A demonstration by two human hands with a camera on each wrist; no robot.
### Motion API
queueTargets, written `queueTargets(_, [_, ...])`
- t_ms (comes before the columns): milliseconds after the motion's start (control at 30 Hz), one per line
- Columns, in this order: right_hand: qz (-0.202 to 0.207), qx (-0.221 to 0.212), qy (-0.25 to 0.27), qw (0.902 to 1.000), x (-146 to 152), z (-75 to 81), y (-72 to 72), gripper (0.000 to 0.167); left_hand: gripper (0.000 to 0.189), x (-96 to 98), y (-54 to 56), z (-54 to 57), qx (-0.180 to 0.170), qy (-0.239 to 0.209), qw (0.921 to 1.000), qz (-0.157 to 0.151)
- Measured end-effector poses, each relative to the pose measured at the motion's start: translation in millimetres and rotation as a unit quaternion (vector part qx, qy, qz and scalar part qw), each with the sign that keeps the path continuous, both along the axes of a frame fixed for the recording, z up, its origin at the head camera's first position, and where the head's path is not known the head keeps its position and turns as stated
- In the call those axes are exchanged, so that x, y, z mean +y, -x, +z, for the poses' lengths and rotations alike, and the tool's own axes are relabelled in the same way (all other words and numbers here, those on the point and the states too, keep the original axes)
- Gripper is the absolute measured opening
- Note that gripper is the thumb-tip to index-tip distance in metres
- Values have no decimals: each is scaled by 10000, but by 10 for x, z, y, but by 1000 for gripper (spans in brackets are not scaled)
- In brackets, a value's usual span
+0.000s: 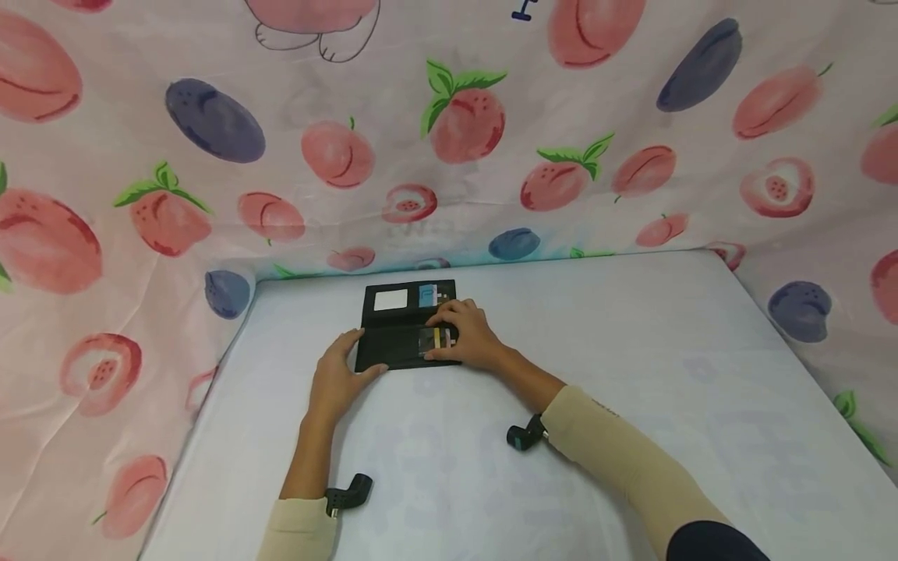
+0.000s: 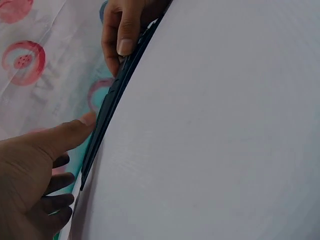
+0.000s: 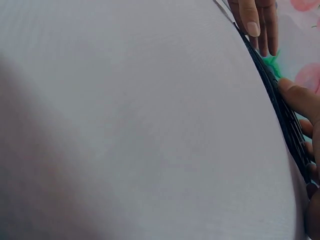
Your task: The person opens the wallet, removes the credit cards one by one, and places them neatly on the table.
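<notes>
An open black wallet lies on the white table in the head view. A white panel and a blue card show in its far half; banded cards show in the near right part. My left hand rests at the left side, fingertips at the edge, thumb on the near corner. My right hand grips the right side, fingers and thumb spread across the banded cards and partly hiding them. From the left wrist view the wallet appears nearly edge-on; the left thumb touches it.
The white-covered table stretches right of the wallet and toward me. A fruit-printed cloth hangs behind the table and along both sides. Small black wrist cameras are worn on both forearms.
</notes>
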State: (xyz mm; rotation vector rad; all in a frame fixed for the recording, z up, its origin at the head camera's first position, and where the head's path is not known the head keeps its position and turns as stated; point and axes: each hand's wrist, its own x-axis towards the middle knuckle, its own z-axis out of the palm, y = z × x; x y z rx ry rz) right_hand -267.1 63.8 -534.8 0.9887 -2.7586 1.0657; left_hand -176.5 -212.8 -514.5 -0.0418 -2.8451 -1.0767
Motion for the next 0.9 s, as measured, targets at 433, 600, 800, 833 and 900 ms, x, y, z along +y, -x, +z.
queueTargets(433, [8,164,-61,9998,2,-22,-9,54,87,-7,240,-14,-96,-206,9979,-605])
queueTargets(600, [4,111,-66,9999,1,-10,-15,53,86,-10,304,-16,-234,-274,9970,-680])
queueTargets(800, [-21,106,-67,9999,-4,-2,-18,52,76,-13,383,-39,-183,-247,9967,-753])
queueTargets(833, [-20,104,-66,9999,-7,-2,-18,52,76,-16,398,-52,-139,-244,9966,-779])
queueTargets(900, [-14,116,-67,9999,-10,-9,-18,52,75,-21,423,-82,-85,-247,9962,-827])
